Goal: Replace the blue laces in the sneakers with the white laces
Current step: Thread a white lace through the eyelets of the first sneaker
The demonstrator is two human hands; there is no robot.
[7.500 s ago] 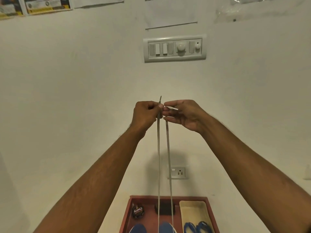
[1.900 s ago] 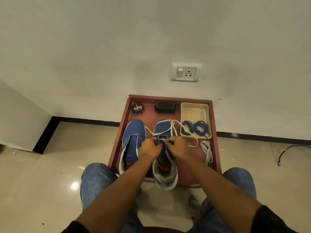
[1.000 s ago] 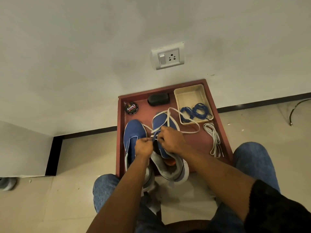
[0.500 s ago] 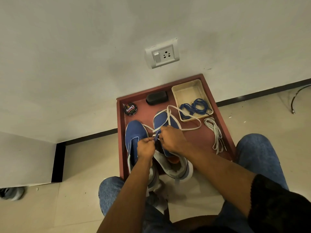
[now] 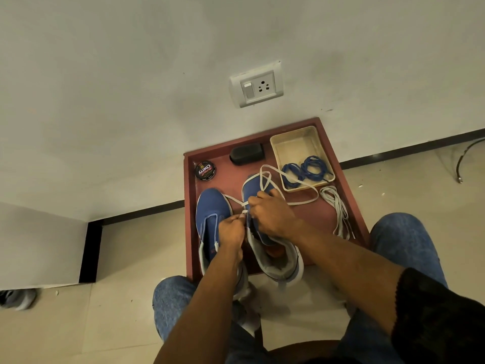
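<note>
Two blue sneakers stand side by side on a red tray (image 5: 351,206). The left sneaker (image 5: 210,219) has no lace in it. Over the right sneaker (image 5: 275,253) my left hand (image 5: 232,231) and my right hand (image 5: 273,215) each pinch a strand of a white lace (image 5: 288,179) near the eyelets. Its free lengths loop over the toe and across the tray. The blue laces (image 5: 305,170) lie coiled in a cream tray (image 5: 296,143). A second white lace (image 5: 337,208) lies bundled at the tray's right side.
A shoe polish tin (image 5: 205,170) and a black brush (image 5: 246,153) sit at the back of the tray, against the white wall with a socket (image 5: 256,85). My knees in jeans flank the tray. A grey shoe (image 5: 15,298) lies far left on the floor.
The raised lace ends came down to the right sneaker. Over the last second both hands stay at its eyelets with small shifts, and the view has tilted slightly.
</note>
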